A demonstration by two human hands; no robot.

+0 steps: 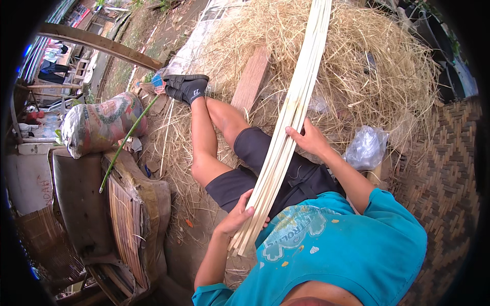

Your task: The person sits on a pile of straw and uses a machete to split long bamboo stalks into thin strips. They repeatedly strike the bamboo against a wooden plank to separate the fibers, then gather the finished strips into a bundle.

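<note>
A long bundle of pale split bamboo strips [286,130] slants across my lap, from near my chest up past the top of the view. Close to its lower end, my left hand [239,214] is wrapped round it, with the thumb on top and fingertips showing on the far side. Farther up, my right hand [310,138] grips the bundle's right edge, its thumb pressed on the strips. The fingers beneath are partly hidden. Below my left hand the strip ends fan slightly and are uneven.
A heap of thin bamboo shavings [377,66] spreads ahead, with a wooden plank [251,79] in it. A clear plastic bag [366,148] lies right, beside a woven bamboo panel [449,168]. Left are a stuffed sack [104,125], a green stalk [127,137] and a worn seat [84,199].
</note>
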